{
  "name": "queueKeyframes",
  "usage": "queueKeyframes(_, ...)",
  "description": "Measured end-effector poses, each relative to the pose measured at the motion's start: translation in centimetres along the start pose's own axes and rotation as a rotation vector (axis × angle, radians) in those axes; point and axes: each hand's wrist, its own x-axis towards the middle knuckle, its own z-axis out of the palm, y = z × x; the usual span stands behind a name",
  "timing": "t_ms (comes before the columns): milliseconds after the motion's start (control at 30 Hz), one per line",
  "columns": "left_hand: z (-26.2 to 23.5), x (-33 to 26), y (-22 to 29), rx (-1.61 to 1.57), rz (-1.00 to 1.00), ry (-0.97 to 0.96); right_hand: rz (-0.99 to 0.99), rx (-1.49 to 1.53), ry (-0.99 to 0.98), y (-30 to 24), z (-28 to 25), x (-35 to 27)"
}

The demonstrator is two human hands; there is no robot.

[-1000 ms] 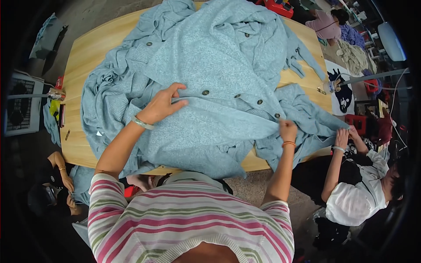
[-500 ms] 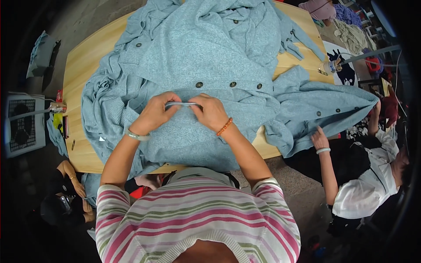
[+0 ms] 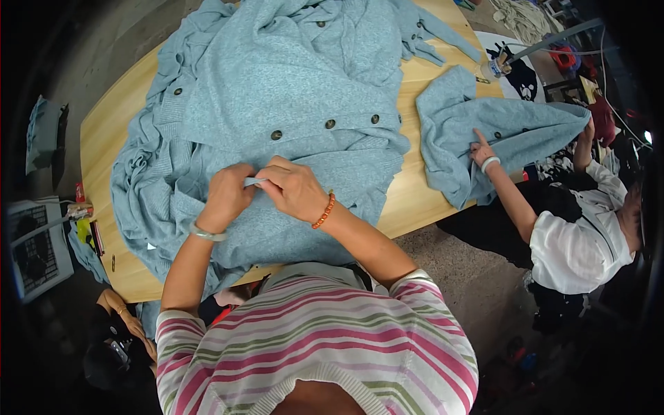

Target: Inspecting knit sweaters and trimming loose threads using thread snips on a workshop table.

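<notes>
A large heap of light blue knitted cardigans [image 3: 290, 90] with dark buttons spreads over the wooden table [image 3: 408, 221]. Low over its near part, my left hand [image 3: 228, 197] and my right hand [image 3: 292, 190] face each other with fingers pinched. Between them shows a short, narrow pale blue-grey edge [image 3: 254, 182], which looks like part of a cardigan; its continuation is hidden behind my fingers. Just beyond my hands runs a band with a row of buttons.
On the right, a co-worker in a white top [image 3: 570, 249] handles another blue cardigan [image 3: 456, 131], one hand on it and one at its far end. A second person [image 3: 121, 346] is at the lower left. Thread stands [image 3: 494, 68] and a grey bin [image 3: 41, 242] flank the table.
My hands have come closer together, and the strip between them is shorter. The co-worker's cardigan now lies apart from the heap, with bare wood between. The whole view has shifted somewhat.
</notes>
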Motion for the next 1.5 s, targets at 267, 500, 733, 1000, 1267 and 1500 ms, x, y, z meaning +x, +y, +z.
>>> queueKeyframes(267,-1.5,3.4,0.1,-0.949,-0.156,-0.273,0.339,0.050,-0.009,2.3,-1.2,-1.7)
queueKeyframes(500,3.8,7.6,0.5,-0.131,0.077,0.248,0.265,-0.001,-0.012,2.5,-0.9,-1.4)
queueKeyframes(733,3.1,6.9,-0.6,-0.701,-0.158,-0.076,0.297,-0.244,0.016,2.6,-1.6,-0.3)
queueKeyframes(1000,1.5,5.2,-0.4,-0.957,-0.394,-0.184,0.234,-0.319,-0.012,2.2,-0.6,-0.4)
queueKeyframes(1267,0.6,2.7,2.0,-0.436,0.115,-0.004,0.264,-0.203,-0.117,2.9,-2.0,0.4)
queueKeyframes(1500,1.3,3.6,0.9,-0.320,0.144,0.096,0.259,-0.178,-0.157,3.2,-2.5,0.6)
